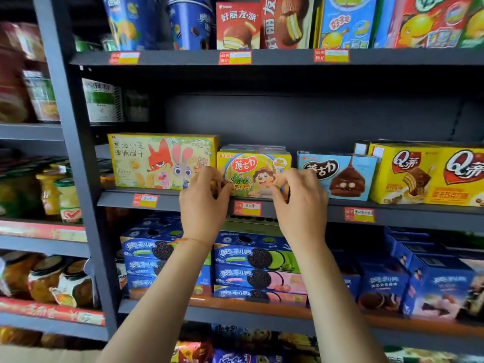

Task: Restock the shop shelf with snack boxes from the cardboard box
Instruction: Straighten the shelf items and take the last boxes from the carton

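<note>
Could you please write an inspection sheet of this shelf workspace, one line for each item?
Surface: dark metal middle shelf, with price labels along its front edge.
Job's things: yellow-green snack box stands at the shelf front, more boxes behind it; the cardboard box is not clearly seen.
Clutter: fox-and-rabbit biscuit box on its left, light blue chocolate box and yellow cake boxes on its right.
Grippers: left hand pinches the snack box's left edge, right hand its right edge.
Cables: nothing seen.
Surroundings: blue sandwich-cookie boxes on the shelf below; jars on the neighbouring rack.
</note>
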